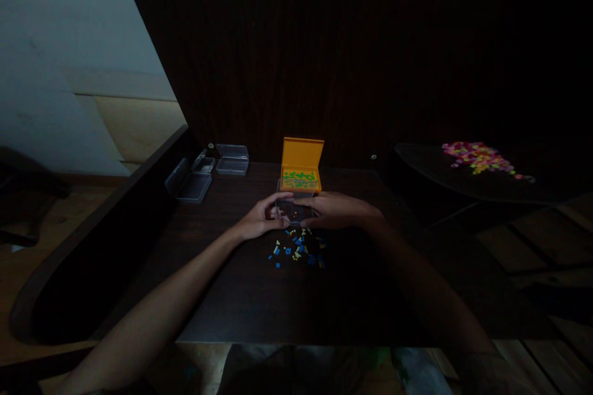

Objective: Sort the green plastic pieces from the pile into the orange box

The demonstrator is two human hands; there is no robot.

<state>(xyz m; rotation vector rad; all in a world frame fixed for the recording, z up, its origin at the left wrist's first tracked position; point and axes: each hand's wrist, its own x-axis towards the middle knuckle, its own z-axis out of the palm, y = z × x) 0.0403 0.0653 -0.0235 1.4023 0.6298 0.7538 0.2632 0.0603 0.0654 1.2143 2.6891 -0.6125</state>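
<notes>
Between my hands is a small clear plastic box [282, 187], its see-through lid raised at the far side. My left hand [259, 217] grips the box's left side, thumb and fingers bent around it. From the right, my right hand [331, 208] holds the other side, its fingers reaching across the front. Some small dark reddish bits seem to lie in the box, too dim to make out. Just nearer to me, small blue and pale yellow building bricks [297, 251] lie scattered on the dark table. Behind the clear box stands an open orange box [302, 153] with green pieces inside.
Open clear plastic boxes [232, 163] stand at the table's back left, with another clear box [197, 188] beside the raised side panel [115, 222]. A heap of pink, yellow and purple pieces [479, 157] lies on a dark surface to the right. The light is dim.
</notes>
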